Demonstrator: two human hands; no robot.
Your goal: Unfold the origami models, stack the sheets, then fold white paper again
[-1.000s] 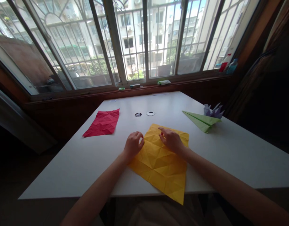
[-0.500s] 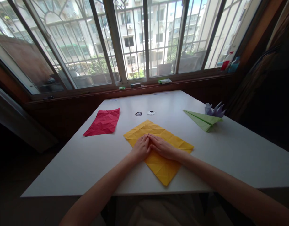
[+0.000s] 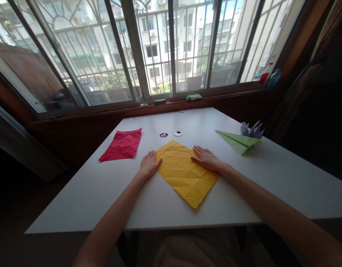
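Note:
A creased sheet of yellow paper (image 3: pixel 187 172) lies on the white table in front of me, one corner pointing at me. My left hand (image 3: pixel 150 163) rests flat at its left corner, palm down, the thumb on the paper and the fingers stretched forward. Across the sheet, my right hand (image 3: pixel 206 158) lies flat over the right edge, thumb apart from the fingers, covering the right corner in part. Both hands are open and hold nothing.
On the white table (image 3: pixel 95 200), a creased red paper (image 3: pixel 123 144) lies left. Two round eye-like discs, one black-and-white (image 3: pixel 178 133) and one darker (image 3: pixel 163 135), lie beyond the yellow sheet. A green paper plane (image 3: pixel 239 141) and purple folded paper (image 3: pixel 253 130) are at right, before a barred window.
My hands have parted from the middle of the yellow paper, the left sliding left and the right moving right. The sheet has shifted slightly away from me and its middle is now uncovered.

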